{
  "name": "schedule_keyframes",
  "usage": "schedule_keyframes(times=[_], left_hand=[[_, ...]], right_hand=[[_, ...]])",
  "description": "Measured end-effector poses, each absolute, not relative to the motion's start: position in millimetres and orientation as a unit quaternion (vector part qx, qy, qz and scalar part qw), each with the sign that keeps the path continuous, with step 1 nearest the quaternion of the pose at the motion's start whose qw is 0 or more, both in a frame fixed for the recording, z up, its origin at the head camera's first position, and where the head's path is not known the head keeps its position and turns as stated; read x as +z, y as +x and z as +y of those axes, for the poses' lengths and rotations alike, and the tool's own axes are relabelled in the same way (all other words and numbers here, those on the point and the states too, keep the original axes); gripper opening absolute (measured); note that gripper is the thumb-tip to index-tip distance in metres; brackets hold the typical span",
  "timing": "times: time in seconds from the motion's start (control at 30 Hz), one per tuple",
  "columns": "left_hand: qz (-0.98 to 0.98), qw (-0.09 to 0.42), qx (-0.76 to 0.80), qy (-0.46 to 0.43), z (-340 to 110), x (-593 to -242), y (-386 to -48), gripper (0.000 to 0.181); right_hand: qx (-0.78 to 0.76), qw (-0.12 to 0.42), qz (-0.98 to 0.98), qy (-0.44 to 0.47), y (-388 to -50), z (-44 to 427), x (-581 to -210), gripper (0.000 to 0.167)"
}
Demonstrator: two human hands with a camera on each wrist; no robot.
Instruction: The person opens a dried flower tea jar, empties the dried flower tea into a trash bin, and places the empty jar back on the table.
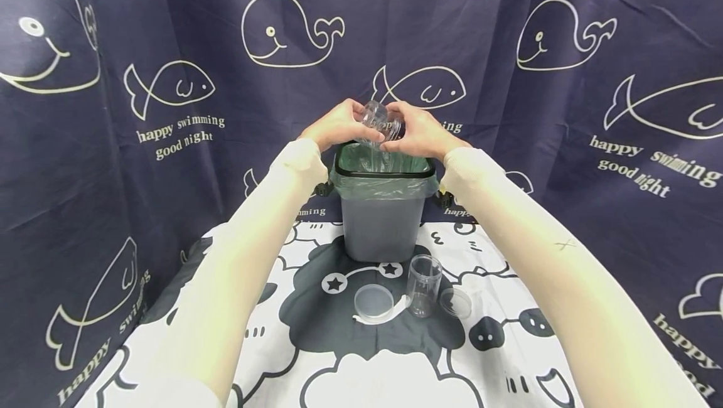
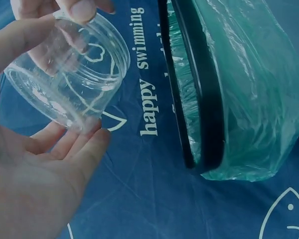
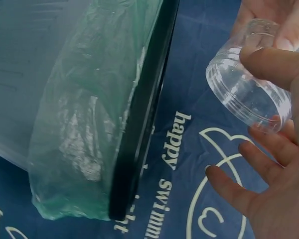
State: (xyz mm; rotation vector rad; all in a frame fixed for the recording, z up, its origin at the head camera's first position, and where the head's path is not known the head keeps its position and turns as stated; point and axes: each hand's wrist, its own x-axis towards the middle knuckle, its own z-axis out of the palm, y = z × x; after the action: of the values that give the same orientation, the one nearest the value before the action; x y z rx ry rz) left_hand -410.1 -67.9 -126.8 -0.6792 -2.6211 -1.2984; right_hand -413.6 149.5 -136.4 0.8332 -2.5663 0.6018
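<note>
Above the lined bin, both hands hold a clear plastic jar, its threaded mouth tilted toward the right hand. My left hand grips the jar around its base end, thumb on one side and fingertips on the other in the left wrist view. On the mouth end, my right hand pinches the rim between thumb and a fingertip, while its other fingers spread apart in the right wrist view. The grey bin stands below, with a green translucent bag folded over its black rim.
In front of the bin, a second clear jar stands uncovered on the sheep-print cloth. A round translucent lid lies to its left and a clear lid to its right. A dark blue curtain hangs behind the bin.
</note>
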Motion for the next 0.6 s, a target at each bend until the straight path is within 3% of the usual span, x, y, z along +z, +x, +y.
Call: schedule_keyframes(times=[0.6], left_hand=[[-0.868, 0.08, -0.411, -0.267, -86, -143, -402, 0.085]], right_hand=[[0.137, 0.234, -0.874, 0.404, -395, 133, -126, 0.085]])
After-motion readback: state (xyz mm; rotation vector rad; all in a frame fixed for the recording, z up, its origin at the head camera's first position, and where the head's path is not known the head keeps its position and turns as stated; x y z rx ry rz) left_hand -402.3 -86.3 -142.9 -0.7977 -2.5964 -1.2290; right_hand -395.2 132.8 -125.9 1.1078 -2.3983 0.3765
